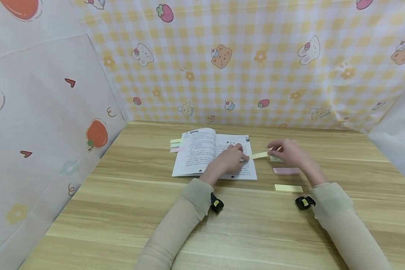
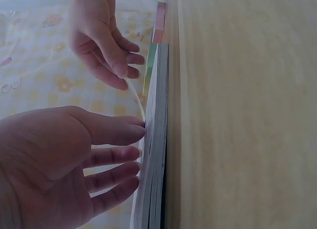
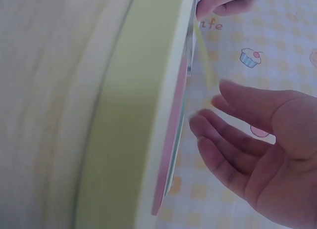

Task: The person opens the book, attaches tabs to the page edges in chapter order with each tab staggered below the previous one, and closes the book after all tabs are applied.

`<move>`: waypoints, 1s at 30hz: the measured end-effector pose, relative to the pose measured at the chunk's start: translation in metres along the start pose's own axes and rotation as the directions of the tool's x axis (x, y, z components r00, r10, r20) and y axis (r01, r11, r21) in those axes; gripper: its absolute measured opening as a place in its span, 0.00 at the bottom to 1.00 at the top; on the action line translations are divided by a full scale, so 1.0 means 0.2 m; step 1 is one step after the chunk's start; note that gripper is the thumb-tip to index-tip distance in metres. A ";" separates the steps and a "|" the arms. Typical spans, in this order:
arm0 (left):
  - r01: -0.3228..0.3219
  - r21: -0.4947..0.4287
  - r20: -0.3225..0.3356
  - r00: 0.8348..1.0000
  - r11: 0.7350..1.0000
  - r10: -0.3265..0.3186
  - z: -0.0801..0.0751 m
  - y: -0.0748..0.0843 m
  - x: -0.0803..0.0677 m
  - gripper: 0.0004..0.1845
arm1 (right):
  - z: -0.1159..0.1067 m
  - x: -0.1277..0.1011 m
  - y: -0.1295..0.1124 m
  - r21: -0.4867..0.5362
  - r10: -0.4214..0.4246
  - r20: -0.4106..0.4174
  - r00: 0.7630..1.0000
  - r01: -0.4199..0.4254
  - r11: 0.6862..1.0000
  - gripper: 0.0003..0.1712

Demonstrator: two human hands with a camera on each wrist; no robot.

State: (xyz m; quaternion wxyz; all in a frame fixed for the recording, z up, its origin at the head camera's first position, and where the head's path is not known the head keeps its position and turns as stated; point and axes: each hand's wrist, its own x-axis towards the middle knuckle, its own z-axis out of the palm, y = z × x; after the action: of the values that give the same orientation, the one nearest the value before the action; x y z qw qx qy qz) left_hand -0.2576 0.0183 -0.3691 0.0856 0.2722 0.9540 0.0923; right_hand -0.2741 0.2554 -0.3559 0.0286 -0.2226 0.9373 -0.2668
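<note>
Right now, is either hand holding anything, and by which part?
A yellow strip spans the hands: left hand presses one end onto the book; right hand is at the other end, grip unclear.

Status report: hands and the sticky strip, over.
Left hand open, fingertips pressing thin yellow sticky strip at open white paperback book. Right hand pinching strip's far end. Nothing in the way.

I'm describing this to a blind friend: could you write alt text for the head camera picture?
A person's left hand rests on the right page of an open book lying on a wooden table, its fingers at one end of a pale yellow sticky strip whose other end is at the right hand. Pink and yellow sticky-note pads lie beside the book.
</note>
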 end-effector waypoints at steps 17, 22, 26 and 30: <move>-0.028 -0.021 0.008 1.000 0.999 0.028 0.00 -0.03 0.01 0.18 | 0.03 -0.01 -0.14 -0.111 -0.109 0.023 0.994 0.111 0.988 0.17; -0.030 -0.012 0.007 1.000 0.999 0.030 0.00 -0.03 0.01 0.19 | 0.07 -0.01 -0.16 -0.140 -0.169 0.102 0.980 0.183 0.973 0.18; -0.028 -0.012 0.008 1.000 1.000 0.028 0.00 -0.03 0.01 0.19 | 0.10 -0.01 -0.17 -0.159 -0.202 0.131 0.971 0.221 0.962 0.21; -0.024 -0.018 0.008 1.000 1.000 0.025 0.00 -0.03 0.01 0.19 | 0.11 -0.01 -0.18 -0.198 -0.223 0.149 0.963 0.250 0.948 0.21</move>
State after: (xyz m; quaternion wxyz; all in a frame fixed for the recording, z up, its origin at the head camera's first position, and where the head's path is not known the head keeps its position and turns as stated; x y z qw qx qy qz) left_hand -0.2617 0.0147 -0.3709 0.0910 0.2835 0.9493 0.1009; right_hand -0.2531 0.2176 -0.3568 0.0305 -0.3514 0.9235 -0.1510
